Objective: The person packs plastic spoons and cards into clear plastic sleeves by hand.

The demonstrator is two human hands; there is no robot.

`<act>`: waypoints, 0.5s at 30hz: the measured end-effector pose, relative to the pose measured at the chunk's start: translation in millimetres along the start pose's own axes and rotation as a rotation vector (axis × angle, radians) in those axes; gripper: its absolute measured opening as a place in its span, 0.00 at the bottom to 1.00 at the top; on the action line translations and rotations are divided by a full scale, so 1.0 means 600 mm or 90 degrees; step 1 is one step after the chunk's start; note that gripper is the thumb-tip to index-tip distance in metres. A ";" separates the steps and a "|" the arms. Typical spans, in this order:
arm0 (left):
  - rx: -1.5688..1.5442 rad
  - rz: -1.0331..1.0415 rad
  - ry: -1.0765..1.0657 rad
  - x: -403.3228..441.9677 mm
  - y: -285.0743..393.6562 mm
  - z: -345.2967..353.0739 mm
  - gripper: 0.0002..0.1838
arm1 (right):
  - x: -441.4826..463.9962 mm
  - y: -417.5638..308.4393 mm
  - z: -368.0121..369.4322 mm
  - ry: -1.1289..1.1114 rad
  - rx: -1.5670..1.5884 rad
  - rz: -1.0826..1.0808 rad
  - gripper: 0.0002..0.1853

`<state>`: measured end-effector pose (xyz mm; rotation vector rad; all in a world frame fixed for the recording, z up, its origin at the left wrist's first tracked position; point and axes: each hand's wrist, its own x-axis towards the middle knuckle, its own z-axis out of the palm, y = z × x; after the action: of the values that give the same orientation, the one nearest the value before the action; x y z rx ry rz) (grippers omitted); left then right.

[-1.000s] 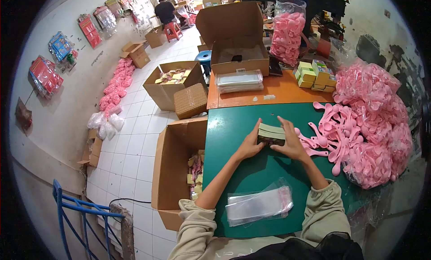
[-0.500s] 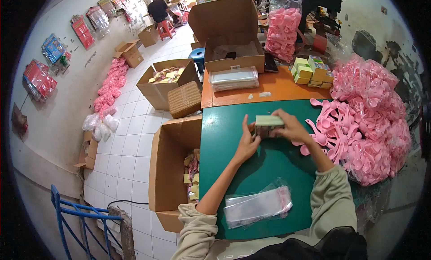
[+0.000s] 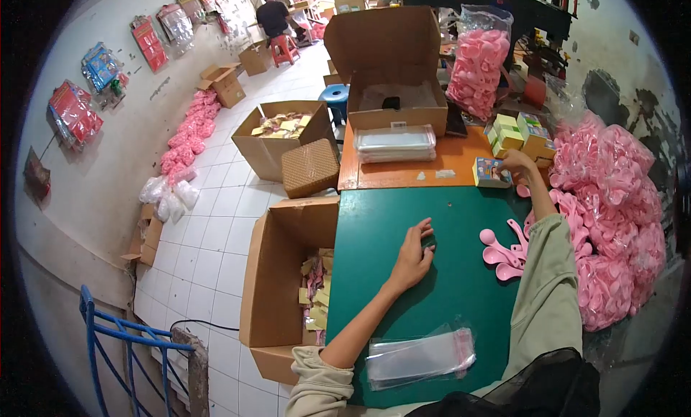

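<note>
My right hand (image 3: 517, 163) is at the right side of a card stack (image 3: 491, 172), its fingers touching it; I cannot tell whether they grip it. The stack sits on the orange table (image 3: 374, 176), just left of that hand, and more stacks (image 3: 507, 136) stand just beyond. My left hand (image 3: 414, 257) is empty, fingers loosely spread, over the green table (image 3: 374, 237). Pink spoons (image 3: 507, 255) lie to its right, clear sleeves (image 3: 417, 359) nearer me than it, and an open carton (image 3: 277, 266) to its left.
</note>
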<state>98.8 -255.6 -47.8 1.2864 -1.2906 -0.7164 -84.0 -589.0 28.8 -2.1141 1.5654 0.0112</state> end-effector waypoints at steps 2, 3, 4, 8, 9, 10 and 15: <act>0.023 0.004 -0.008 -0.001 -0.004 0.003 0.27 | -0.009 0.032 0.006 0.246 -0.082 -0.165 0.17; 0.036 0.006 -0.009 0.000 -0.005 0.001 0.26 | -0.009 0.044 -0.010 0.246 -0.094 -0.149 0.16; -0.011 -0.015 -0.044 0.001 -0.010 -0.004 0.24 | -0.013 0.054 -0.020 0.246 -0.105 -0.135 0.15; -0.013 -0.103 -0.242 -0.003 0.002 -0.039 0.17 | -0.049 0.150 -0.002 0.234 -0.219 -0.136 0.16; 0.035 -0.123 -0.303 -0.005 0.017 -0.051 0.17 | -0.077 0.164 0.012 0.250 -0.215 -0.181 0.15; 0.099 -0.126 -0.375 -0.013 0.042 -0.059 0.17 | -0.109 0.173 0.029 0.262 -0.211 -0.226 0.15; 0.298 -0.035 -0.523 -0.119 0.130 -0.031 0.23 | -0.227 0.156 0.079 0.216 -0.092 -0.362 0.18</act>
<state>80.7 -166.6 9.1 1.4527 -2.1900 -1.0842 -200.3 -467.6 -8.4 -2.7146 1.0957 -0.4622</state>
